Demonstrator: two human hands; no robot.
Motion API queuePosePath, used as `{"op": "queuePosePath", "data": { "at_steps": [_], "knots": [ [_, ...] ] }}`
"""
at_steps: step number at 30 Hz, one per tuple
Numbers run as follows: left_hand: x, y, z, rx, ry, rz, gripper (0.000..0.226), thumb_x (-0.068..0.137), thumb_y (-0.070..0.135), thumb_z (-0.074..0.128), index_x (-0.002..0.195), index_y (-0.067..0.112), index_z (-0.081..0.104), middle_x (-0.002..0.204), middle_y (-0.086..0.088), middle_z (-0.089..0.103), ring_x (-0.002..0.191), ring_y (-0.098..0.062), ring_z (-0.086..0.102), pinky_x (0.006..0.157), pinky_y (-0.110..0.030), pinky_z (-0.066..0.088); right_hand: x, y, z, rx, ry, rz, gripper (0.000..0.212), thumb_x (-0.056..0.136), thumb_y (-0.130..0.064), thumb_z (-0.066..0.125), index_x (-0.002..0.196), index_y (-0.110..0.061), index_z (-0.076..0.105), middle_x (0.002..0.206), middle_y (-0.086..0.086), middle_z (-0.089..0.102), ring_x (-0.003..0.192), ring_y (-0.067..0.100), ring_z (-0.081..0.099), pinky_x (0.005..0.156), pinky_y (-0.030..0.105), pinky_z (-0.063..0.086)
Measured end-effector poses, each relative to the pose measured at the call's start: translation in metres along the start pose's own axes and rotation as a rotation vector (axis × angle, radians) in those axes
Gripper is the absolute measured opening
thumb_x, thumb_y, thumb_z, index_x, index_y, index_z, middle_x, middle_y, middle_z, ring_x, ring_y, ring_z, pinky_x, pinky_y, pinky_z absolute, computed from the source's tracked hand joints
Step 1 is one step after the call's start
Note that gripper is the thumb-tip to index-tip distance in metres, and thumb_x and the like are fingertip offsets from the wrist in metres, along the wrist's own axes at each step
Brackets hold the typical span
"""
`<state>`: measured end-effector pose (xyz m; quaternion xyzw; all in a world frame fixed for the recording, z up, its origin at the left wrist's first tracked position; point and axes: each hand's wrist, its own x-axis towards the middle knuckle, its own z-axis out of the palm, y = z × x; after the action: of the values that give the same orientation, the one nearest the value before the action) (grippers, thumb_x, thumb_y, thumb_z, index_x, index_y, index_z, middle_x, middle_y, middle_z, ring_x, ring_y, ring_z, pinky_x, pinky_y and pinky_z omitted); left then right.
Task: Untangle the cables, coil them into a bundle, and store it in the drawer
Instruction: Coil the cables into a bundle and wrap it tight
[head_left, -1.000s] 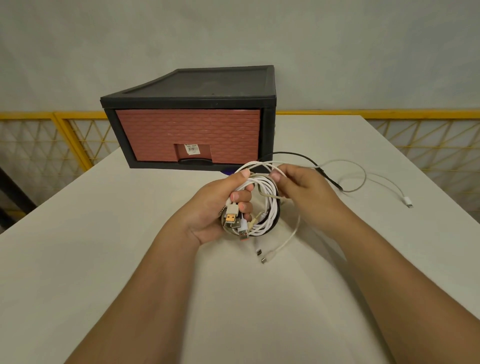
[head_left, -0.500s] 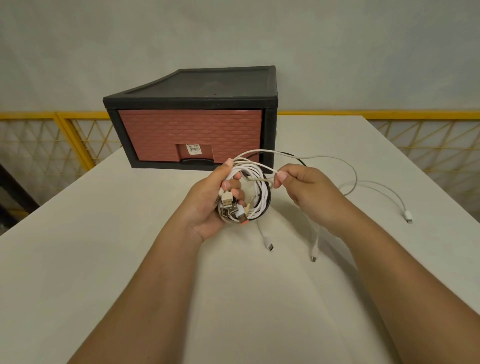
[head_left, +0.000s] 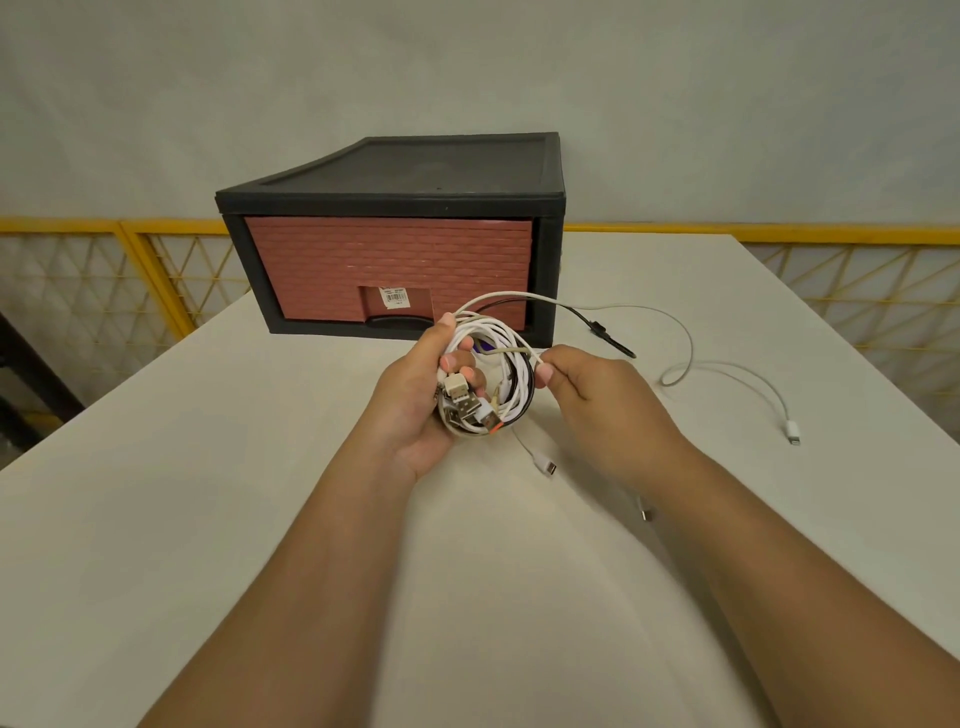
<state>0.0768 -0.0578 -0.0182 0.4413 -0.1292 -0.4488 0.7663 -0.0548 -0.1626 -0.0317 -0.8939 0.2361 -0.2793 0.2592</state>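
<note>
While both forearms reach forward over the white table (head_left: 182, 545), the two hands meet above its middle, close together with only the coil between them. The left hand (head_left: 415, 415) has its fingers curled round the coil of cables (head_left: 511, 364), white and black loops together. Several flat metal plugs (head_left: 467, 402) stick out from under its fingers. The right hand (head_left: 597, 400) pinches one pale strand at the right side of the coil between thumb and finger. Under the coil one short white end (head_left: 545, 462) hangs down, its small plug near the table surface.

A little farther, to the right, two ends are not wound in. A black cable (head_left: 597, 328) leaves the top of the coil and ends to the right of the box. A long white cable (head_left: 791, 432) lies in a loop on the table, its plug well apart from the hands.

Behind the hands stands a black box (head_left: 415, 166) with a brick-red drawer (head_left: 384, 265), which is closed. Beyond the table runs a yellow fence (head_left: 156, 270), and then a plain grey wall (head_left: 467, 62).
</note>
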Motion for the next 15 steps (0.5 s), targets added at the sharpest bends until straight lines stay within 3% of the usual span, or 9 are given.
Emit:
{"op": "queuePosePath", "data": {
  "at_steps": [5, 8, 12, 15],
  "knots": [
    [0.0005, -0.0003, 0.0002, 0.002, -0.005, 0.006, 0.028, 0.099, 0.038, 0.052, 0.081, 0.017, 0.052, 0.047, 0.011, 0.037, 0.044, -0.005, 0.045, 0.059, -0.025, 0.042, -0.0012, -0.0001, 0.0024, -0.098, -0.017, -0.044, 0.025, 0.103, -0.023, 0.038, 0.097, -0.012, 0.06, 0.076, 0.004, 0.057, 0.073, 0.024, 0.048, 0.068, 0.037, 0.041],
    [0.0002, -0.0002, 0.0, -0.005, -0.02, 0.002, 0.028, 0.099, 0.039, 0.051, 0.082, 0.017, 0.051, 0.048, 0.011, 0.037, 0.044, -0.005, 0.045, 0.056, -0.023, 0.043, -0.0013, 0.0014, 0.0028, -0.106, -0.016, -0.029, 0.023, 0.102, -0.021, 0.038, 0.097, -0.014, 0.059, 0.073, 0.004, 0.055, 0.071, 0.024, 0.047, 0.067, 0.037, 0.042],
    [-0.0007, 0.0009, 0.0002, 0.018, -0.051, -0.012, 0.028, 0.099, 0.038, 0.053, 0.083, 0.016, 0.054, 0.05, 0.01, 0.037, 0.047, -0.005, 0.045, 0.064, -0.026, 0.04, -0.0001, 0.0006, 0.0007, 0.087, -0.011, 0.064, 0.026, 0.102, -0.021, 0.04, 0.088, -0.017, 0.061, 0.071, -0.006, 0.052, 0.072, 0.015, 0.047, 0.067, 0.032, 0.038],
    [-0.002, 0.0006, 0.0006, 0.051, -0.071, -0.032, 0.028, 0.098, 0.038, 0.053, 0.084, 0.015, 0.053, 0.051, 0.01, 0.036, 0.049, -0.006, 0.044, 0.061, -0.025, 0.039, 0.0025, -0.0021, -0.0021, 0.396, 0.002, 0.23, 0.026, 0.099, -0.022, 0.046, 0.079, -0.026, 0.061, 0.071, -0.009, 0.054, 0.064, 0.011, 0.047, 0.061, 0.027, 0.037]
  ]
}}
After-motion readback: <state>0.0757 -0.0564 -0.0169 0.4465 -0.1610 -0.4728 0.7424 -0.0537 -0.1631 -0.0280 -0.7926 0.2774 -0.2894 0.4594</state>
